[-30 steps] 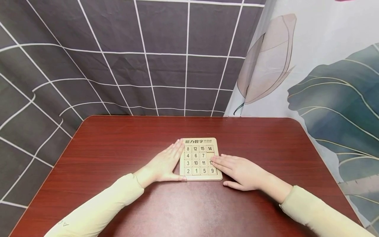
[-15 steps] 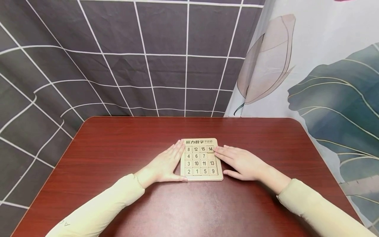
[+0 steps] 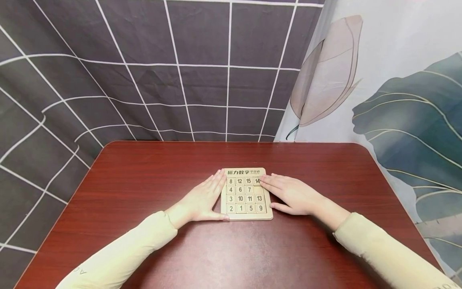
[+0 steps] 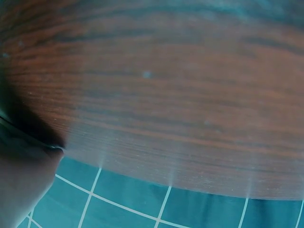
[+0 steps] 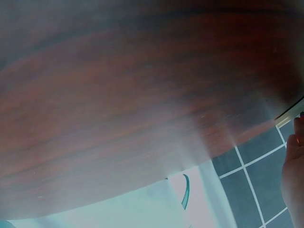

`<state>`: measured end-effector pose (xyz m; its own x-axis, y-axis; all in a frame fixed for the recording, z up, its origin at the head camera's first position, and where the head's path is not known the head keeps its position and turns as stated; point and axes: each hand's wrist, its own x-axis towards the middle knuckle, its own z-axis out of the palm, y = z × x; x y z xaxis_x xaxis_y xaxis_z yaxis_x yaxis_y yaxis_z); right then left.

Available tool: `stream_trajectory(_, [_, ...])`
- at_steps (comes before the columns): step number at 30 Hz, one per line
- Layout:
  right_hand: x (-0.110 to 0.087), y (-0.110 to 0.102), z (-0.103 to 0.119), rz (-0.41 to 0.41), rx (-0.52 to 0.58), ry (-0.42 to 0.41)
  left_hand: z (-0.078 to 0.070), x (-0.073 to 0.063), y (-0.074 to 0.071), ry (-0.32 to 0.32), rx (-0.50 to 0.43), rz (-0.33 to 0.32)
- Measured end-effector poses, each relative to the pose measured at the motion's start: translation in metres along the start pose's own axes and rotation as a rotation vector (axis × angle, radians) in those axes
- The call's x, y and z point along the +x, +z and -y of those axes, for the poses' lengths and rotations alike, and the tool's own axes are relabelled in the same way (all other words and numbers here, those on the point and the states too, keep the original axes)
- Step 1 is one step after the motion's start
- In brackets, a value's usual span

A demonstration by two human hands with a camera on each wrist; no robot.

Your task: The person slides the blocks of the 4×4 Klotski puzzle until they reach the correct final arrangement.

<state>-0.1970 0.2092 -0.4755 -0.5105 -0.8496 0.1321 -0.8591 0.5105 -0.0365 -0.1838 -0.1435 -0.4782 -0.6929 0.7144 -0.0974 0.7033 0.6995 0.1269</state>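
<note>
A wooden sliding number puzzle (image 3: pixel 247 217) lies flat on the table in the head view, its numbered tiles in rows beneath a printed heading. A gap shows below the 14 tile (image 3: pixel 257 181) and right of the 7 tile (image 3: pixel 249 190). Along the puzzle's left edge rests my left hand (image 3: pixel 203 199), fingers straight and thumb at the near left corner. My right hand (image 3: pixel 294 195) reaches in from the right with extended fingers, the fingertips touching the 14 tile and partly covering it. Only a sliver of the right hand (image 5: pixel 293 175) shows in the right wrist view.
The red-brown wooden table (image 3: pixel 162 160) spreads around the puzzle. Behind it hangs a dark curtain with a white grid (image 3: pixel 202 84). A pale curtain with leaf prints (image 3: pixel 332 100) hangs at the right.
My right hand has moved away from me, from beside the 13 tile up to the 14 tile, uncovering the 13. The left hand has stayed in place.
</note>
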Motion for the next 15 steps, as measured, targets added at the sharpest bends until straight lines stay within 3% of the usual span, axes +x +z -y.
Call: stream_trajectory(15, [-0.011, 0.000, 0.015, -0.045, -0.001, -0.060, -0.001, 0.000, -0.001, -0.005, -0.001, -0.002])
